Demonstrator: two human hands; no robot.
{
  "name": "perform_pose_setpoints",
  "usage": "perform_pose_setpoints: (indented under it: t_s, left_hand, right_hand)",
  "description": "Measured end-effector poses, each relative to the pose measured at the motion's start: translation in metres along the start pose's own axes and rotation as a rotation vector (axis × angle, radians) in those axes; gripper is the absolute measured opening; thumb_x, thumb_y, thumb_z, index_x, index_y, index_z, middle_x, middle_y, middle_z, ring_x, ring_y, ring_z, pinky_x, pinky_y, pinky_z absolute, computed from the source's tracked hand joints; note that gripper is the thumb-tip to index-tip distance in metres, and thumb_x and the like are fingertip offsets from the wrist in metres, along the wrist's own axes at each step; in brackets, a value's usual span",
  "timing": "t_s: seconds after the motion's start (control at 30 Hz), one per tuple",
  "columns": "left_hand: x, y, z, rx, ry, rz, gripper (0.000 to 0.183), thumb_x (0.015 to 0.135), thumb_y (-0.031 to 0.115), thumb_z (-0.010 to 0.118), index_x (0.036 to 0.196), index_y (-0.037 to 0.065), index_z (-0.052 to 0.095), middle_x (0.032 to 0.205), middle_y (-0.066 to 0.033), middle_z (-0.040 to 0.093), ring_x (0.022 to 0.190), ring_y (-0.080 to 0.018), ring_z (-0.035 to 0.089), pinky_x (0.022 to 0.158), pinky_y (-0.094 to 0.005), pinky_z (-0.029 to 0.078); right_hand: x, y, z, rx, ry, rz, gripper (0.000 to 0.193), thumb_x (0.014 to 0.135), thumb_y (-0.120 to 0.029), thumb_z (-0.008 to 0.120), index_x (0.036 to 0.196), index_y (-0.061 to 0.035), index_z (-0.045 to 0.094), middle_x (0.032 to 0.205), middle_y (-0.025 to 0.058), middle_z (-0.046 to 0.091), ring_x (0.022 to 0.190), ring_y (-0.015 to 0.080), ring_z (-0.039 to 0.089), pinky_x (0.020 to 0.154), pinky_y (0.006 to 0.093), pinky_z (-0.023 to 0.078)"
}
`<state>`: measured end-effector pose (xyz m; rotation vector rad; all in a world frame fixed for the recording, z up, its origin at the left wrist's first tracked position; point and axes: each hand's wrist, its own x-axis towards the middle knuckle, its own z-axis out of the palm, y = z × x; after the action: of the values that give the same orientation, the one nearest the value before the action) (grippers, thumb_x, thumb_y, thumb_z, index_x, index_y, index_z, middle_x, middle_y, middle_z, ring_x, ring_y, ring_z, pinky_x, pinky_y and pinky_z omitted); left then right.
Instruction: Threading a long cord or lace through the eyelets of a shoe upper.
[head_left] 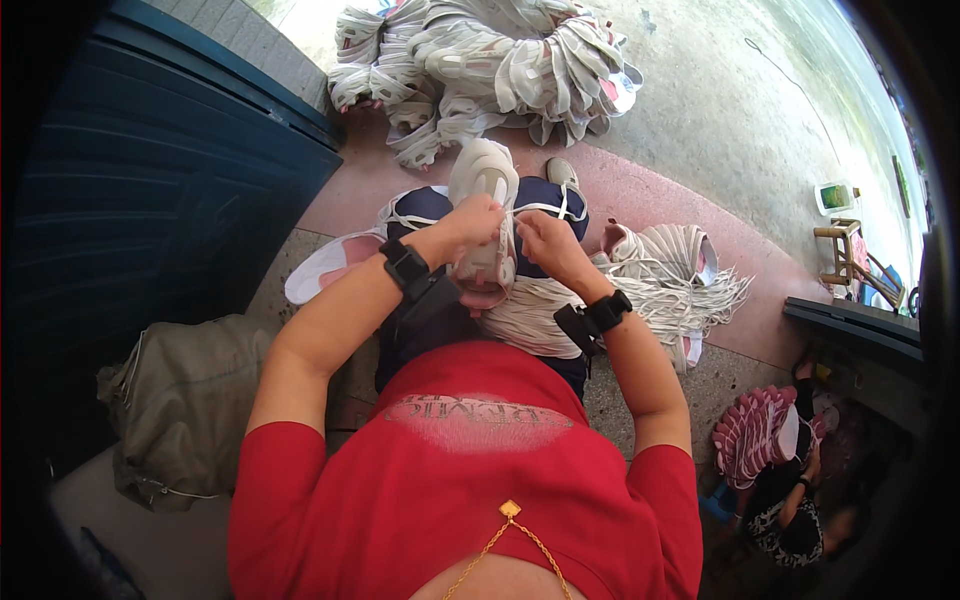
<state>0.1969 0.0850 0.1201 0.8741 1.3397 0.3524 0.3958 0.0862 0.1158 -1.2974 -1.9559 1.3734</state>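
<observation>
A cream-white shoe upper [484, 165] with pink lining stands lengthwise over my lap. My left hand [476, 222] is closed at its lacing area, fingers curled on the upper. Just to the right, my right hand [545, 242] pinches a white shoelace that runs toward the upper's eyelets. The exact fingertip grip is small and partly hidden. A thick bundle of loose white shoelaces [540, 318] lies across my right thigh, below the right hand. Beside my left forearm rests a white and pink shoe piece [335, 265].
Stacked white shoe uppers [520, 60] lie on the floor ahead, more uppers [665, 250] at my right. A blue door [170, 180] and a brown sack [195, 400] are on the left. At right are a wooden stool [850, 255] and another person [795, 510] near pink uppers [755, 435].
</observation>
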Motion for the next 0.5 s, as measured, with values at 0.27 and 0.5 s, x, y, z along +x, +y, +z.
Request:
perform_pose_setpoints:
  t_s: [0.27, 0.5]
  left_hand:
    - [-0.007, -0.021, 0.020, -0.300, 0.257, 0.191, 0.022, 0.104, 0.017, 0.053, 0.114, -0.002, 0.057, 0.107, -0.0093, 0.067, 0.096, -0.0141, 0.066, 0.084, -0.0254, 0.053]
    - [-0.009, -0.019, 0.020, -0.163, 0.292, 0.206, 0.024, 0.104, 0.018, 0.053, 0.116, -0.003, 0.055, 0.102, -0.0098, 0.068, 0.090, -0.0135, 0.067, 0.080, -0.0268, 0.056]
  right_hand:
    - [0.024, 0.027, 0.008, -0.329, 0.036, -0.081, 0.027, 0.093, -0.024, 0.055, 0.090, -0.0028, 0.071, 0.093, 0.0210, 0.066, 0.091, 0.0379, 0.065, 0.082, 0.0461, 0.051]
    - [0.041, 0.009, 0.019, -0.726, -0.024, -0.236, 0.012, 0.083, -0.019, 0.066, 0.082, -0.0091, 0.072, 0.090, 0.0131, 0.064, 0.089, 0.0326, 0.066, 0.074, 0.0461, 0.050]
